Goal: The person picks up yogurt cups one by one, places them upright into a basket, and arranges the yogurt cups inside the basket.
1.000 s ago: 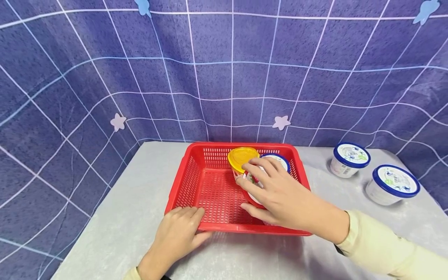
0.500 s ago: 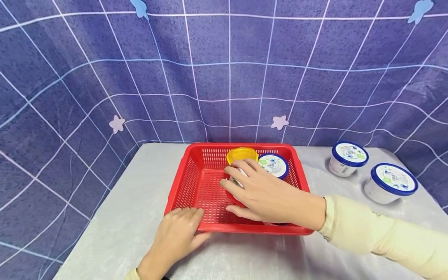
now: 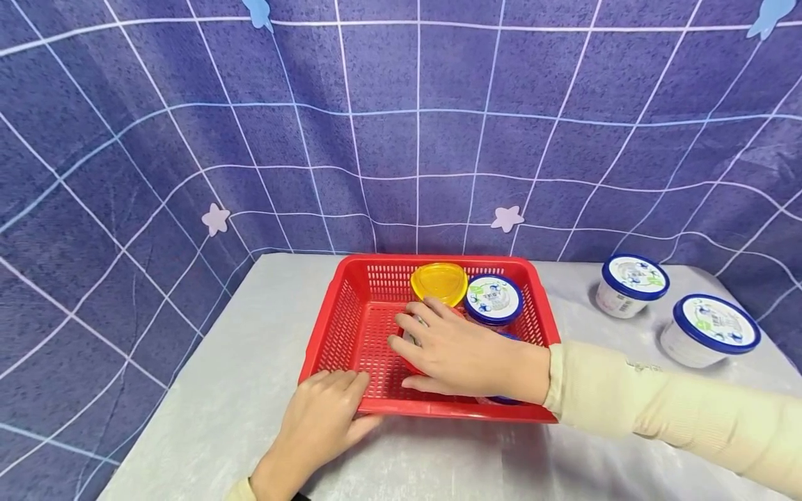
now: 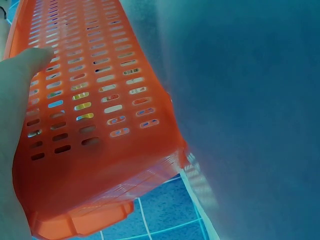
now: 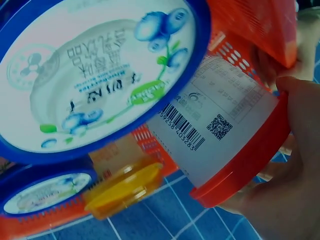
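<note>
At the front left corner of a red plastic basket [image 3: 432, 409], my left hand [image 3: 322, 417] grips the rim, fingers over the edge and thumb outside against the slotted wall. My right hand [image 3: 451, 351] reaches into the basket and holds a white tub with a red lid [image 5: 200, 125] by its lid, fingers spread around it. The hand covers most of that tub in the head view; its printed side and barcode show in the right wrist view. Behind it sit a yellow-lidded container [image 3: 440, 284] and a blue-lidded tub [image 3: 493, 299]. More blue lids are partly hidden under my right forearm.
Two blue-lidded white tubs, one farther back [image 3: 635, 278] and one nearer [image 3: 714, 327], stand on the grey table [image 3: 219, 362] right of the basket. A blue-purple curtain [image 3: 376, 139] with a grid pattern hangs behind and along the left side.
My right hand has moved left within the basket with the red-lidded tub, uncovering the blue-lidded tub at the back right. The left hand stays on the rim.
</note>
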Demonstrator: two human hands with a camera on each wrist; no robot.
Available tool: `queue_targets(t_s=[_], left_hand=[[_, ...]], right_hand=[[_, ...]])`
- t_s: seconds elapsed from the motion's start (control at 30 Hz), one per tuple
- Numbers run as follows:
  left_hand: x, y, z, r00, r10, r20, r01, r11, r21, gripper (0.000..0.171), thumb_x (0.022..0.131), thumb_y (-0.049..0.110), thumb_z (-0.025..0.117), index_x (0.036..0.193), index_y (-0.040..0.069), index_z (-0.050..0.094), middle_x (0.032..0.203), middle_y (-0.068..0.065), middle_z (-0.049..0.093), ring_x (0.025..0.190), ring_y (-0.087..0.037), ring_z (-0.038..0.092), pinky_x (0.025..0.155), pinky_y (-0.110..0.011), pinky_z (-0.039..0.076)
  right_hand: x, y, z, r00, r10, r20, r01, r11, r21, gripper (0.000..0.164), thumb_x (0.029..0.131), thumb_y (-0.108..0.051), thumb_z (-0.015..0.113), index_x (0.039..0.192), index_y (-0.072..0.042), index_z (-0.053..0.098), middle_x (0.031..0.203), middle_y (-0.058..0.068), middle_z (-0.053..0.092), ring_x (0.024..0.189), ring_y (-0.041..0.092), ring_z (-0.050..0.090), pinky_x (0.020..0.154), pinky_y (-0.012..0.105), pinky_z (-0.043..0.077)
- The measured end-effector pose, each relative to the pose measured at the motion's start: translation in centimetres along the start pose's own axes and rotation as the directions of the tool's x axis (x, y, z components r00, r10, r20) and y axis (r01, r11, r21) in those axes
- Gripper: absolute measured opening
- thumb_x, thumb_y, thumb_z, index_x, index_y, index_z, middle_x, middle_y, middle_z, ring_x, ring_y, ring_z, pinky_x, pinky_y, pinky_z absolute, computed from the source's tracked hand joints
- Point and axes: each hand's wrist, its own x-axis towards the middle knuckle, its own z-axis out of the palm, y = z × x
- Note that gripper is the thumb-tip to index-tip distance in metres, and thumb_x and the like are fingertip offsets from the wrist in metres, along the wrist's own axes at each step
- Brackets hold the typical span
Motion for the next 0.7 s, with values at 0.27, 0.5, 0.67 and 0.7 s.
queue_targets(t_s=[0.27, 0.5, 0.67, 0.7], left_hand=[[0.0, 0.0, 0.0, 1.000, 0.002, 0.001, -0.002, 1.000, -0.002, 0.048, 0.074, 0.060, 0.068, 0.079, 0.012, 0.060, 0.069, 0.000, 0.064, 0.061, -0.019, 0.063, 0.056, -0.035, 0.047], [0.0, 0.0, 0.1, 1.000, 0.003, -0.004, -0.003, 1.000, -0.009, 0.051, 0.071, 0.060, 0.074, 0.080, 0.012, 0.061, 0.070, 0.000, 0.065, 0.061, -0.019, 0.063, 0.056, -0.036, 0.048], [0.0, 0.0, 0.0, 1.000, -0.001, -0.001, 0.001, 1.000, -0.008, 0.050, 0.071, 0.060, 0.074, 0.079, 0.012, 0.061, 0.070, 0.000, 0.065, 0.060, -0.019, 0.063, 0.056, -0.036, 0.048], [0.0, 0.0, 0.0, 1.000, -0.002, 0.001, 0.002, 1.000, -0.007, 0.050, 0.071, 0.060, 0.074, 0.080, 0.012, 0.061, 0.070, -0.001, 0.066, 0.061, -0.019, 0.064, 0.056, -0.036, 0.048]], right_hand=[[0.4, -0.3, 1.7, 0.999, -0.031, 0.044, 0.031, 0.999, 0.010, 0.050, 0.095, -0.054, 0.057, 0.125, -0.014, 0.054, 0.125, 0.009, 0.055, 0.120, 0.028, 0.048, 0.106, 0.050, 0.040], [0.3, -0.5, 2.8, 0.997, -0.029, 0.074, 0.028, 0.999, 0.021, 0.051, 0.091, -0.055, 0.062, 0.121, -0.015, 0.054, 0.119, 0.006, 0.055, 0.115, 0.026, 0.049, 0.106, 0.051, 0.041], [0.4, -0.5, 3.1, 0.993, -0.019, 0.119, 0.015, 0.999, 0.040, 0.052, 0.091, -0.056, 0.062, 0.122, -0.015, 0.052, 0.120, 0.005, 0.054, 0.117, 0.025, 0.048, 0.108, 0.050, 0.039], [0.3, -0.5, 3.2, 0.992, -0.018, 0.125, 0.013, 0.999, 0.041, 0.053, 0.091, -0.056, 0.062, 0.123, -0.015, 0.052, 0.121, 0.006, 0.054, 0.117, 0.025, 0.048, 0.109, 0.050, 0.038]])
